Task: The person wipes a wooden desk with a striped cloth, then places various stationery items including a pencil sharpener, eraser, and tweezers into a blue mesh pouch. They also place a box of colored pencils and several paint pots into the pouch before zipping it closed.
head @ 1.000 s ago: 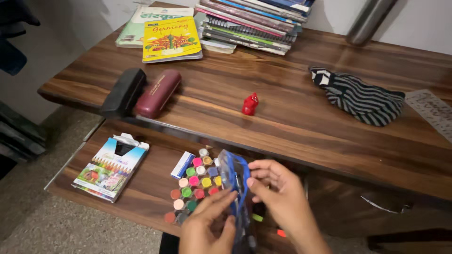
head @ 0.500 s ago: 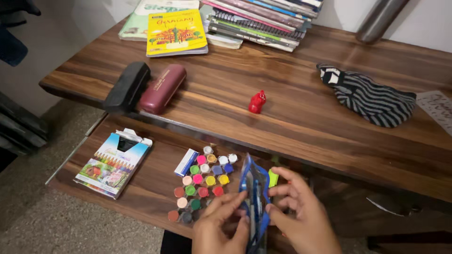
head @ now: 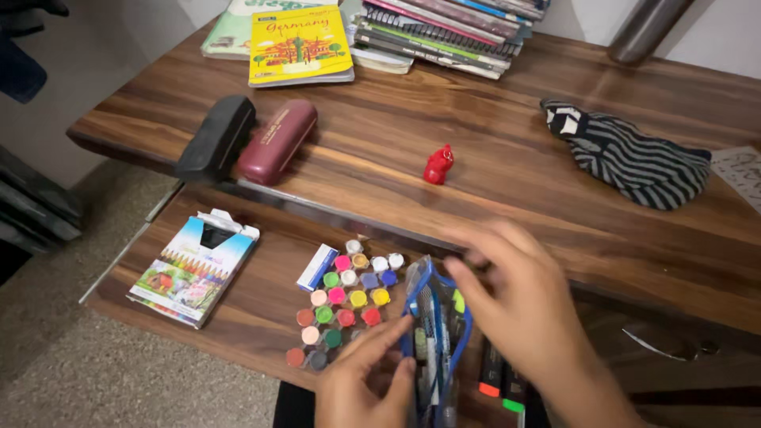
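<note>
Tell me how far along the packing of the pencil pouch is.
Done: pens already stand inside the open blue pouch. In hand: the left hand holds the pouch's edge, while the right hand, blurred, hovers over its mouth. Left: the small paint pots, the two markers and the coloured-pencil box lie outside on the pull-out shelf.

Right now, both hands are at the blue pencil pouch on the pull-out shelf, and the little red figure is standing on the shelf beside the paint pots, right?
Not quite. The little red figure stands on the upper desk top, not on the shelf beside the paint pots. The head view shows this. The rest holds: the left hand and the right hand are at the blue pencil pouch on the pull-out shelf.
</note>
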